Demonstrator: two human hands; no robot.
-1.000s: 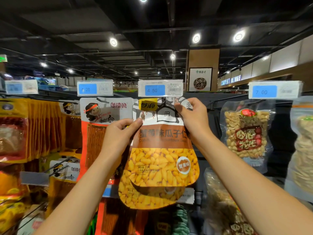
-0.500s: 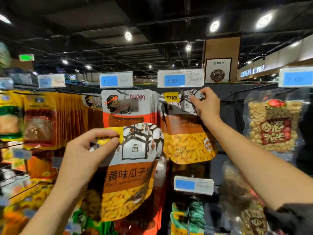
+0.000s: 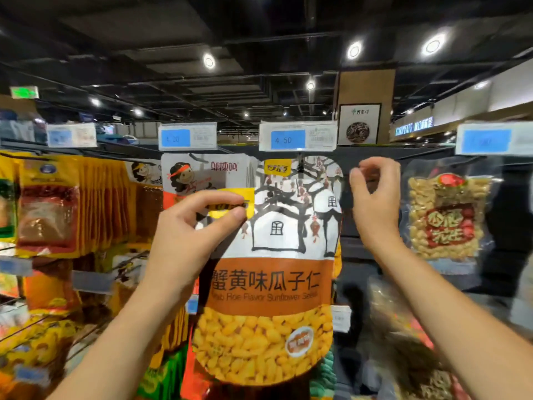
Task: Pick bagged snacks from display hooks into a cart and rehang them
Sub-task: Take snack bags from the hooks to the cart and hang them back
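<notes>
An orange and white bag of crab roe sunflower seeds point(image 3: 268, 284) is held up in front of the display. My left hand point(image 3: 184, 241) pinches its top left corner between thumb and fingers. Behind it an identical bag point(image 3: 300, 174) hangs on the hook under the 4.50 price tag point(image 3: 297, 137); only its top shows. My right hand point(image 3: 375, 203) is raised just right of that hanging bag, fingers curled, holding nothing and apart from the bag's edge. No cart is in view.
A white and orange snack bag point(image 3: 199, 174) hangs on the hook to the left, with rows of yellow packets point(image 3: 72, 203) beyond. A clear bag of peanuts point(image 3: 450, 215) hangs to the right. More bags hang on lower hooks.
My left hand has brought the seed bag up and right, in front of the 4.50 hook. My right hand has let go of the hanging bag and moved slightly right.
</notes>
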